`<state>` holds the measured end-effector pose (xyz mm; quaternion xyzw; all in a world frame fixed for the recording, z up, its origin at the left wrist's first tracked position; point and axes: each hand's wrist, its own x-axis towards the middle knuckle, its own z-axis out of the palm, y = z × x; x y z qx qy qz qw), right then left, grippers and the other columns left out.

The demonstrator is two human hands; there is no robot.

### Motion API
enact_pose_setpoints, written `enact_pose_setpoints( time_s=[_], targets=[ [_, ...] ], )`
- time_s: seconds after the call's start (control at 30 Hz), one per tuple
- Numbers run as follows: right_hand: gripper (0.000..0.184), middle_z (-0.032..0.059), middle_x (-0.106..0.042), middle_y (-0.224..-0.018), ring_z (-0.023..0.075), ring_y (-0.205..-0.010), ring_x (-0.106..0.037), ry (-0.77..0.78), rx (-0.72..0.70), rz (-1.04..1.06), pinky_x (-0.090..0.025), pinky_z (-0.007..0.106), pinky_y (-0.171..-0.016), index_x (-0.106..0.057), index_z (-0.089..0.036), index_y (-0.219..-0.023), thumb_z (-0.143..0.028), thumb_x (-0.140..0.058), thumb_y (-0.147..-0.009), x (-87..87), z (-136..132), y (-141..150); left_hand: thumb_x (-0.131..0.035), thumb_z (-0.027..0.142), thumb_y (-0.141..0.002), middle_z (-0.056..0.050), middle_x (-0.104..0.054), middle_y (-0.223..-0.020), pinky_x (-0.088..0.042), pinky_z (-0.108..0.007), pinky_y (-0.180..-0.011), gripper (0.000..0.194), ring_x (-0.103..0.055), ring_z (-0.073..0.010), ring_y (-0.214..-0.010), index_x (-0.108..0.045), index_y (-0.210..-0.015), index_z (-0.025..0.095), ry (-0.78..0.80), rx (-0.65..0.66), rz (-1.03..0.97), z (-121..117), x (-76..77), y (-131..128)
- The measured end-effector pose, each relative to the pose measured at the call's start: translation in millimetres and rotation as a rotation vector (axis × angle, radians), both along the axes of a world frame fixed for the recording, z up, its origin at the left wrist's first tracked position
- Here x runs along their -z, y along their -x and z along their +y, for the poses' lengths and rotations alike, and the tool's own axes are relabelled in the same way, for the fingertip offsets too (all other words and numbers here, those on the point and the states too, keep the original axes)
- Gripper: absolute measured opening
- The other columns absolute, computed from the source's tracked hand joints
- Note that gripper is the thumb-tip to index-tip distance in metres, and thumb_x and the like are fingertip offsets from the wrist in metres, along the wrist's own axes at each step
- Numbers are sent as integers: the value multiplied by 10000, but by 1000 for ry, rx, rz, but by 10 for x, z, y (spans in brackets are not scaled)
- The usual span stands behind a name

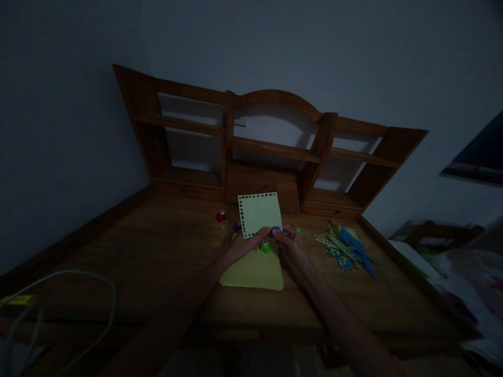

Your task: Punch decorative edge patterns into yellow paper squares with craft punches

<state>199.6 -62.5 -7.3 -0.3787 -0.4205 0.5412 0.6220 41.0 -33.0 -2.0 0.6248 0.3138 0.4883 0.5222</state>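
Note:
In the head view a pale yellow-green sheet of paper (260,212) is held up over the desk, with small cut-out holes along its top, left and part of its bottom edge. My left hand (251,242) is closed on its lower edge. A small purple hole punch (274,230) sits at the sheet's lower right corner, with my right hand (290,242) closed around it. My left thumb reaches up to the punch. Beneath my hands lies a stack of yellow paper (253,272), with a green piece with an eye on top (265,247) over it.
A red piece with an eye (221,215) stands on the wooden desk (168,241), left of the sheet. Blue and yellow punched paper strips (349,248) lie heaped at the right. A wooden shelf unit (275,152) rises behind. A white cable (112,293) loops at the left.

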Motion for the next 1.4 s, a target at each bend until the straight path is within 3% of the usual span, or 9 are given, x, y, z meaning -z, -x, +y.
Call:
enact_pose_setpoints(
  time_s=[0.33, 0.53, 0.8, 0.93, 1.1, 1.4],
  targets=[
    [350, 21, -712, -865, 123, -634, -596, -33, -51, -51, -457, 236, -552, -695, -207, -958, -252, -828, -637, -64, -43, 140, -665, 488, -763, -14, -633, -663, -392, -225, -436, 345, -549, -138, -528, -625, -877, 165, 60, -402, -135, 113, -55, 73],
    [334, 27, -711, -886, 115, -660, -591, -8, -102, -91, -451, 227, -571, -711, -199, -957, -255, -823, -647, -54, -59, 143, -673, 505, -756, -14, -626, -634, -380, -228, -430, 377, -536, -136, -506, -618, -893, 159, 77, -489, -160, 181, -62, 134],
    [272, 12, -689, -740, 104, -582, -559, 23, -131, -95, -441, 238, -571, -733, -181, -922, -310, -798, -692, -80, -71, 109, -746, 448, -684, 7, -606, -608, -371, -233, -457, 346, -504, -122, -495, -607, -810, 158, 140, -467, -198, 196, -53, 148],
    [269, 35, -717, -868, 111, -645, -595, 24, -116, -53, -470, 245, -624, -728, -186, -943, -309, -784, -710, -87, -74, 110, -756, 469, -665, 22, -562, -555, -386, -244, -486, 348, -494, -124, -497, -579, -692, 170, 198, -437, -172, 159, -53, 157],
    [376, 43, -723, -973, 154, -778, -654, 13, -63, -17, -512, 285, -734, -702, -208, -985, -271, -830, -636, -82, -66, 136, -748, 510, -662, 17, -527, -514, -363, -247, -478, 425, -482, -122, -483, -504, -545, 182, 205, -397, -71, 105, -71, 170],
    [402, 58, -712, -1025, 170, -840, -665, -47, -62, -1, -518, 299, -763, -675, -214, -1026, -249, -820, -653, -78, -63, 137, -742, 405, -704, -2, -576, -603, -377, -236, -465, 293, -488, -109, -497, -585, -691, 157, 54, -313, -118, 61, -119, 70]
  ],
)
